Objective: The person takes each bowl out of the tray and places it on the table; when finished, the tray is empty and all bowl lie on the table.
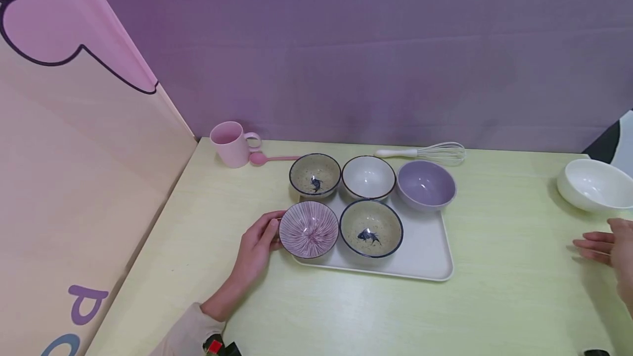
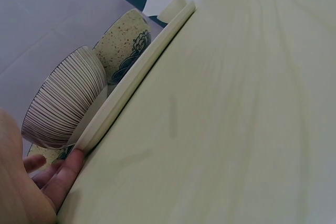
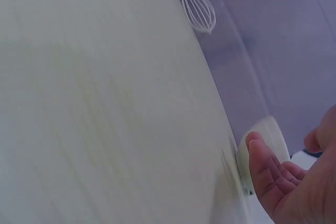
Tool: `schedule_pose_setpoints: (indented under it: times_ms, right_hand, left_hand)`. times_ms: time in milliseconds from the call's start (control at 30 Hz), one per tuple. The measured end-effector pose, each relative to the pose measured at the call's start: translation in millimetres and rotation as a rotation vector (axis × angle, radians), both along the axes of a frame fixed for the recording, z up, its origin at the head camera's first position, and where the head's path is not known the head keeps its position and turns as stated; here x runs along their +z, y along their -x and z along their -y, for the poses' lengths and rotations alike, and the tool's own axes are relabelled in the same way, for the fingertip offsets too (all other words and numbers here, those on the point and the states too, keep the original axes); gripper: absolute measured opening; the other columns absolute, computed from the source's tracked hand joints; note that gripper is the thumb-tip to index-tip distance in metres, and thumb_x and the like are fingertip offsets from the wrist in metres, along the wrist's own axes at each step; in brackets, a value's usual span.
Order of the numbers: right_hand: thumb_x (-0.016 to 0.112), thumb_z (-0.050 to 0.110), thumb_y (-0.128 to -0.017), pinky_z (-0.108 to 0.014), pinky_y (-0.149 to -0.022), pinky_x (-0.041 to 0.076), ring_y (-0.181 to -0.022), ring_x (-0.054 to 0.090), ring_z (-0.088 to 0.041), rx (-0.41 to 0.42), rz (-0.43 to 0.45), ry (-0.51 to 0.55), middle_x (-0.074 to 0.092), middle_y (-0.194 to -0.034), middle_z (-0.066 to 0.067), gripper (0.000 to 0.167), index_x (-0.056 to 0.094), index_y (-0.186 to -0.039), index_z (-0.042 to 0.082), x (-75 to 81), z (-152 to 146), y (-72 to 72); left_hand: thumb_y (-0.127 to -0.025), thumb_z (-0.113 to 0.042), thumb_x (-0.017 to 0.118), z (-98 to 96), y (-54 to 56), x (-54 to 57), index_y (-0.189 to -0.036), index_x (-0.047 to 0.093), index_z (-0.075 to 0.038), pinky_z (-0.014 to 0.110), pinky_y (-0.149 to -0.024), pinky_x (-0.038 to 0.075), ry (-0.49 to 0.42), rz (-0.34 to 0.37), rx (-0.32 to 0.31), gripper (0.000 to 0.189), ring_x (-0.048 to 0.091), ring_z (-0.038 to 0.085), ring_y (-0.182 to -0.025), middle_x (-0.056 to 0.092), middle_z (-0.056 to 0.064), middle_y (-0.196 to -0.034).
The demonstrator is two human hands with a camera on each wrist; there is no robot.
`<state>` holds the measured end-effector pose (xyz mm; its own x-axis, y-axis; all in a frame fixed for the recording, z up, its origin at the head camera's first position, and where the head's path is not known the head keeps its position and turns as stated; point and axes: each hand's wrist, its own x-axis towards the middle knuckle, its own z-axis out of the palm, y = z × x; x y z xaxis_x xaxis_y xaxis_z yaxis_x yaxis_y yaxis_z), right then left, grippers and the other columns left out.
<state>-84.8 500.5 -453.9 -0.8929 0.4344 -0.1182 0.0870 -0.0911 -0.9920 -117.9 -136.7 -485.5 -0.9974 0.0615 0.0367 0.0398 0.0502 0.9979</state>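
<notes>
Head view shows us the left hand (image 1: pixel 256 243), fingers almost straight, touching the tray (image 1: pixel 425 257) at its nine o'clock end, beside the striped bowl (image 1: pixel 309 229); the right hand (image 1: pixel 620 251) is relaxed, holding nothing; we find the lone white bowl (image 1: pixel 593 185) at its eleven o'clock.

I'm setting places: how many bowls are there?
6: back row, fish-painted bowl, brown-rimmed white bowl, purple bowl; front row, striped bowl, second fish-painted bowl; plain white bowl by the right hand.
</notes>
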Motion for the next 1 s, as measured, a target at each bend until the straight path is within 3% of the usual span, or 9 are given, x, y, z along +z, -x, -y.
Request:
schedule_pose_setpoints:
  times_ms: [200,467,667,833,1000]
  right_hand:
    - [0.04,0.017,-0.121,-0.019,-0.047,0.063,-0.056,0.076,-0.008,-0.007,-0.107,0.044,0.077,-0.072,0.007,0.007,0.046,-0.121,0.022,13.6,40,-5.7]
    - [0.053,0.011,-0.117,-0.022,-0.054,0.067,-0.064,0.08,-0.013,0.14,-0.183,-0.026,0.082,-0.084,0.002,0.017,0.067,-0.122,0.019,25.7,77,-2.8]
    - [0.057,0.009,-0.116,-0.021,-0.056,0.067,-0.066,0.08,-0.012,0.221,-0.194,-0.098,0.083,-0.087,0.004,0.02,0.073,-0.121,0.019,27.9,103,1.0]
    - [0.06,0.012,-0.115,-0.021,-0.059,0.067,-0.07,0.08,-0.011,0.287,-0.165,-0.19,0.082,-0.089,0.004,0.018,0.077,-0.12,0.019,27.9,126,0.9]
    - [0.061,0.015,-0.116,-0.023,-0.06,0.067,-0.072,0.079,-0.012,0.336,-0.146,-0.29,0.081,-0.09,0.002,0.016,0.076,-0.121,0.018,28.6,150,-0.6]
  left_hand:
    - [-0.12,-0.01,0.049,0.7,-2.9,0.6,-0.144,0.065,0.007,0.023,-0.087,0.07,0.007,0.014,0.006,0.034,0.073,0.01,-0.097,0.072,0.028,-0.129]
    - [-0.12,-0.008,0.047,1.1,-6.9,1.7,-0.144,0.064,0.008,0.027,-0.089,0.071,-0.01,0.027,0.005,0.034,0.074,0.012,-0.098,0.072,0.029,-0.128]
    - [-0.12,-0.011,0.048,1.7,-9.5,1.3,-0.145,0.063,0.008,0.028,-0.093,0.07,0.009,0.009,-0.014,0.035,0.074,0.014,-0.104,0.071,0.028,-0.132]
    - [-0.12,-0.014,0.049,5.2,-12.8,-0.4,-0.148,0.061,0.006,0.03,-0.096,0.069,0.054,-0.044,-0.064,0.037,0.076,0.017,-0.106,0.071,0.027,-0.135]
    - [-0.118,-0.01,0.053,10.9,-14.6,-3.4,-0.155,0.052,0.006,0.03,-0.1,0.068,0.08,-0.092,-0.16,0.041,0.074,0.022,-0.114,0.068,0.028,-0.139]
